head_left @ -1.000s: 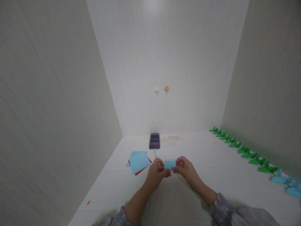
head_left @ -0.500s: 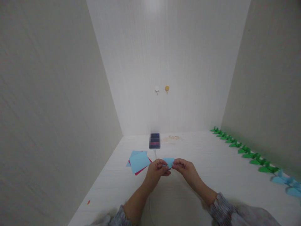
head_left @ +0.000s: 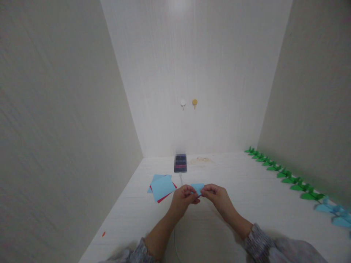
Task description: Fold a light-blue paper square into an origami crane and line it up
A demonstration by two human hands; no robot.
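Observation:
Between my two hands is a small piece of folded light blue paper (head_left: 197,187), held up above the white table. My left hand (head_left: 185,197) pinches its left side, with thumb and fingers closed on it. On the other side, the fingertips of my right hand (head_left: 215,193) grip the paper's right edge. Parts of the paper are hidden behind the fingers. Left of my left hand lies a loose stack of light blue sheets (head_left: 163,187), with red paper (head_left: 164,198) showing from under them.
A phone-like device (head_left: 180,163), blurred out, stands at the back with a white cable (head_left: 176,243). Folded green paper pieces (head_left: 290,180) and light blue ones (head_left: 340,215) line the right wall. An orange-red scrap (head_left: 103,233) lies at left. Two hooks (head_left: 194,102) are on the back wall.
My right hand's fingertips have shifted slightly left and inward on the folded blue paper, whose upper right corner now shows more. My left hand keeps its hold in nearly the same place.

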